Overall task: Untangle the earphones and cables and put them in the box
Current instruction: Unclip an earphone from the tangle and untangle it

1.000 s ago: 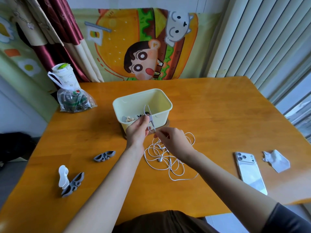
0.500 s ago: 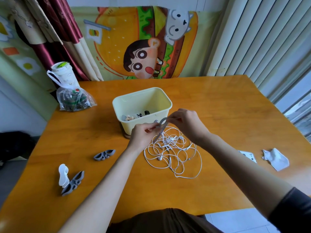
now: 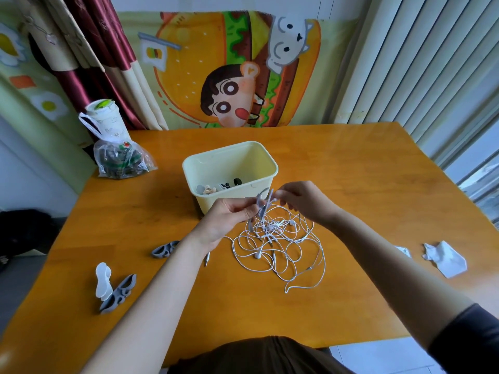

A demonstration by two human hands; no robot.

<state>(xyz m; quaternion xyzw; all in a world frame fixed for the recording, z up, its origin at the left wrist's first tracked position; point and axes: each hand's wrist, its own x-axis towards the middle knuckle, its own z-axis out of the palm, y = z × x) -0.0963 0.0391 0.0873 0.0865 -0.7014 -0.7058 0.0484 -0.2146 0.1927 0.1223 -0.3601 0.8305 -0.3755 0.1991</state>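
A tangle of white earphones (image 3: 280,249) lies on the orange table just in front of the pale yellow box (image 3: 270,164). Some of its wires rise to a grey cable winder (image 3: 262,205) held upright over the pile. My left hand (image 3: 229,220) grips the winder's lower part. My right hand (image 3: 302,201) pinches its top end. The box holds a few small items at its bottom.
Grey winders lie at the left (image 3: 164,249) and near the front left (image 3: 118,292), beside a white one (image 3: 103,280). A clear bag (image 3: 121,160) with a cup stands far left. Crumpled white paper (image 3: 445,259) lies right; my right forearm mostly hides a phone (image 3: 403,251).
My right hand rose from the earphone pile and took hold of the winder's top. The winder came down from the box rim to above the tangle, and the wires spread wider.
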